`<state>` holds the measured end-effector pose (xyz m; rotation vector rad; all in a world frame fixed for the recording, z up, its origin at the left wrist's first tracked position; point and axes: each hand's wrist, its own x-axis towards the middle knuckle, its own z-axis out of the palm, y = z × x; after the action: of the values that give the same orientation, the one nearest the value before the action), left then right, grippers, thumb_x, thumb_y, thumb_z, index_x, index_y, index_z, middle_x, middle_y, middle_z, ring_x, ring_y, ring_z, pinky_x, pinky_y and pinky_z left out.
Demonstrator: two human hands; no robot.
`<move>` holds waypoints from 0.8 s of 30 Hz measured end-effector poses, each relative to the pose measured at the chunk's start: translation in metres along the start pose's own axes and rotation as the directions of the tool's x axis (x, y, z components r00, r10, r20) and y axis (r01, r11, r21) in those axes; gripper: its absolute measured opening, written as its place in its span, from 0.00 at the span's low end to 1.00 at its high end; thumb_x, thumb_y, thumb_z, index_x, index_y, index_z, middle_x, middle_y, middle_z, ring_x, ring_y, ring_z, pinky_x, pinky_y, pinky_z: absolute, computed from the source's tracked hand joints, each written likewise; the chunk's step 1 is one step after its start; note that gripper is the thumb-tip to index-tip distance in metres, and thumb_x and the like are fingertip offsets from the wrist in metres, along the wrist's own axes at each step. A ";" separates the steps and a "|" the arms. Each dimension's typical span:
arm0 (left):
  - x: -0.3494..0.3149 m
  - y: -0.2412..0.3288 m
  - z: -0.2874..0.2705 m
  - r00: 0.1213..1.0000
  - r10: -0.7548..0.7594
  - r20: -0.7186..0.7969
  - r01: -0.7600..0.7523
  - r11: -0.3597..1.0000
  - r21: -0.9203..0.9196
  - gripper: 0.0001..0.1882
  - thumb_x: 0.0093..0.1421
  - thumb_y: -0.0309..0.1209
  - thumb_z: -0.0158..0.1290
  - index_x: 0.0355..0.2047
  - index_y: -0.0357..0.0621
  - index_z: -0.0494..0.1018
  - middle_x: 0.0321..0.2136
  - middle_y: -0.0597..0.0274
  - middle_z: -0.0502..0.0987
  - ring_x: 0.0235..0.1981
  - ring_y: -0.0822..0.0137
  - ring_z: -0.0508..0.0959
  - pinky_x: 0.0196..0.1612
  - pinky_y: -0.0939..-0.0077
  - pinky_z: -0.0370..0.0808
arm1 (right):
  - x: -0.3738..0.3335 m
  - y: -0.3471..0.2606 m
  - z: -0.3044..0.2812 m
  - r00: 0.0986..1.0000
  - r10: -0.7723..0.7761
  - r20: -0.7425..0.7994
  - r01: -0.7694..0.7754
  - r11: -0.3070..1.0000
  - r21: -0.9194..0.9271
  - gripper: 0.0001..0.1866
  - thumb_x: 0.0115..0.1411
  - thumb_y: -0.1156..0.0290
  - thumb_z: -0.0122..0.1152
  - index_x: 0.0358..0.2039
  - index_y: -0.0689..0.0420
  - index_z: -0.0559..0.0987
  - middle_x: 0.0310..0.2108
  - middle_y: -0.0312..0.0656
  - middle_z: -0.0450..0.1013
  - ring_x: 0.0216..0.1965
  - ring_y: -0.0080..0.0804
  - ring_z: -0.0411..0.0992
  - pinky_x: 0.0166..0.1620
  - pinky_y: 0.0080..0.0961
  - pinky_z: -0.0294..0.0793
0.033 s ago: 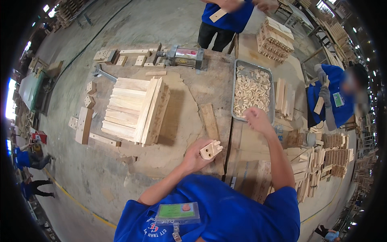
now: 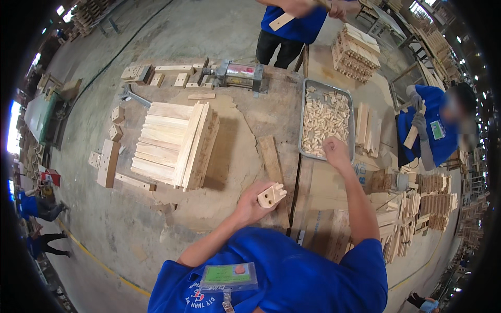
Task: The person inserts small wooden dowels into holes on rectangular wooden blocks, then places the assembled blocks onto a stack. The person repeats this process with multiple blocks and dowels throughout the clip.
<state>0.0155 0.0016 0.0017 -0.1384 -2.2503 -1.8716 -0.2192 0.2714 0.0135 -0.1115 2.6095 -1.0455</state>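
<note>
A pale wooden block (image 2: 270, 197) sits above the near part of the bench (image 2: 235, 156), gripped by the left hand (image 2: 249, 206), whose fingers wrap around it. It looks partly fitted: short pegs (image 2: 281, 189) project from one side, while two dark holes in another face are unfilled. The right hand (image 2: 335, 151), fingers curled together, is at the near end of a grey metal tray (image 2: 302, 112); whether it pinches anything, I cannot tell. Loose wooden dowels (image 2: 326, 119) cover much of the tray's floor.

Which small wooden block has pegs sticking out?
The block in the left hand: pegs jut from it; the loose blocks left of the slat stack show none.
</note>
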 end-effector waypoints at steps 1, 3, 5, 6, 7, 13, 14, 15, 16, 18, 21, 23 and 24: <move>0.006 0.003 0.000 1.000 0.004 0.018 -0.004 1.000 -0.020 0.23 0.56 0.26 0.72 0.52 0.41 0.80 0.41 0.58 0.81 0.42 0.60 0.82 0.48 0.68 0.78 | 0.023 0.033 0.000 0.974 -0.106 -0.199 0.059 0.971 -0.230 0.10 0.66 0.63 0.66 0.40 0.56 0.84 0.38 0.51 0.84 0.40 0.53 0.82 0.44 0.44 0.80; 0.006 0.006 -0.005 1.000 -0.027 0.007 0.027 1.000 -0.004 0.23 0.57 0.27 0.72 0.52 0.41 0.80 0.40 0.58 0.81 0.42 0.60 0.82 0.48 0.68 0.78 | 0.045 0.050 0.019 0.978 -0.070 -0.199 -0.002 0.941 -0.338 0.09 0.66 0.64 0.66 0.39 0.56 0.84 0.38 0.52 0.83 0.41 0.54 0.82 0.45 0.46 0.80; 0.006 0.008 -0.008 0.999 -0.046 0.010 0.046 0.999 0.029 0.23 0.57 0.27 0.72 0.52 0.41 0.80 0.40 0.58 0.81 0.42 0.60 0.82 0.47 0.68 0.78 | 0.059 0.060 0.035 0.975 -0.043 -0.216 -0.045 0.922 -0.384 0.08 0.65 0.65 0.66 0.39 0.57 0.84 0.38 0.53 0.83 0.42 0.55 0.82 0.45 0.47 0.80; 0.006 0.009 -0.007 0.998 -0.061 0.014 0.060 0.998 0.036 0.23 0.57 0.27 0.72 0.52 0.41 0.80 0.40 0.58 0.81 0.42 0.60 0.82 0.47 0.68 0.78 | 0.065 0.063 0.042 0.972 -0.033 -0.232 -0.059 0.924 -0.378 0.08 0.65 0.66 0.66 0.39 0.57 0.84 0.38 0.54 0.82 0.43 0.56 0.81 0.46 0.48 0.80; 0.007 0.010 -0.007 0.997 -0.074 0.022 0.073 0.996 0.042 0.23 0.57 0.27 0.72 0.52 0.41 0.79 0.40 0.58 0.81 0.41 0.59 0.82 0.47 0.68 0.78 | 0.070 0.067 0.047 0.967 -0.021 -0.252 -0.076 0.926 -0.370 0.07 0.64 0.67 0.65 0.39 0.57 0.84 0.38 0.55 0.82 0.43 0.56 0.81 0.46 0.48 0.80; 0.009 0.010 -0.008 0.995 -0.084 0.061 0.080 0.995 0.057 0.23 0.56 0.27 0.73 0.52 0.41 0.79 0.41 0.58 0.81 0.42 0.59 0.82 0.47 0.68 0.78 | 0.085 0.076 0.049 0.970 -0.161 -0.180 0.065 0.891 -0.450 0.07 0.63 0.69 0.66 0.39 0.56 0.84 0.40 0.54 0.79 0.44 0.56 0.80 0.48 0.49 0.81; 0.010 0.009 -0.008 0.994 -0.085 0.074 0.080 0.994 0.075 0.24 0.56 0.27 0.73 0.52 0.41 0.79 0.41 0.58 0.81 0.42 0.60 0.82 0.47 0.67 0.78 | 0.085 0.075 0.051 0.977 -0.132 -0.168 0.043 0.892 -0.450 0.07 0.63 0.69 0.66 0.40 0.57 0.84 0.40 0.54 0.79 0.44 0.57 0.80 0.48 0.49 0.80; 0.010 0.009 -0.007 0.994 -0.084 0.073 0.080 0.995 0.064 0.24 0.56 0.27 0.73 0.52 0.42 0.78 0.41 0.58 0.81 0.42 0.60 0.82 0.47 0.67 0.78 | 0.085 0.074 0.053 0.982 -0.102 -0.156 0.021 0.892 -0.451 0.08 0.63 0.69 0.66 0.40 0.58 0.84 0.41 0.55 0.79 0.45 0.58 0.80 0.49 0.50 0.80; 0.008 0.009 -0.006 0.994 -0.084 0.072 0.081 0.995 0.053 0.25 0.56 0.27 0.73 0.53 0.42 0.78 0.42 0.58 0.81 0.42 0.60 0.82 0.48 0.67 0.79 | 0.084 0.073 0.055 0.987 -0.073 -0.143 0.000 0.892 -0.451 0.08 0.63 0.69 0.66 0.41 0.58 0.84 0.41 0.55 0.79 0.45 0.59 0.79 0.49 0.50 0.80; 0.003 0.007 -0.006 0.994 -0.094 0.059 0.091 0.995 0.051 0.26 0.56 0.27 0.73 0.54 0.42 0.77 0.42 0.57 0.80 0.43 0.60 0.82 0.48 0.67 0.79 | 0.082 0.065 0.057 0.984 -0.117 -0.131 0.039 0.873 -0.486 0.09 0.63 0.71 0.64 0.41 0.59 0.83 0.42 0.56 0.78 0.45 0.60 0.79 0.49 0.50 0.80; 0.000 0.005 -0.006 0.996 -0.078 0.050 0.076 0.996 0.040 0.27 0.56 0.27 0.73 0.55 0.42 0.77 0.43 0.57 0.80 0.44 0.60 0.82 0.49 0.67 0.79 | 0.087 0.067 0.052 0.968 -0.193 -0.159 0.111 0.902 -0.418 0.09 0.63 0.72 0.63 0.42 0.60 0.83 0.41 0.57 0.79 0.45 0.60 0.79 0.50 0.51 0.79; 0.003 0.000 -0.004 0.998 -0.030 0.060 0.030 1.000 -0.003 0.26 0.57 0.26 0.73 0.55 0.42 0.77 0.44 0.58 0.81 0.46 0.62 0.82 0.50 0.67 0.79 | 0.095 0.073 0.053 0.973 -0.183 -0.143 0.123 0.929 -0.350 0.09 0.61 0.72 0.64 0.41 0.60 0.83 0.40 0.57 0.80 0.45 0.59 0.79 0.50 0.51 0.79; 0.000 -0.001 -0.002 0.997 -0.071 0.028 0.072 0.997 -0.032 0.25 0.57 0.26 0.73 0.54 0.42 0.78 0.44 0.57 0.81 0.45 0.60 0.82 0.50 0.67 0.80 | 0.099 0.075 0.059 0.983 -0.145 -0.115 0.101 0.941 -0.321 0.09 0.60 0.71 0.65 0.40 0.60 0.83 0.38 0.57 0.80 0.44 0.57 0.79 0.50 0.50 0.79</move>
<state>0.0157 -0.0006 0.0015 -0.0890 -2.2714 -1.9545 -0.2898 0.2684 -0.1049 -0.2912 2.9102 -0.6854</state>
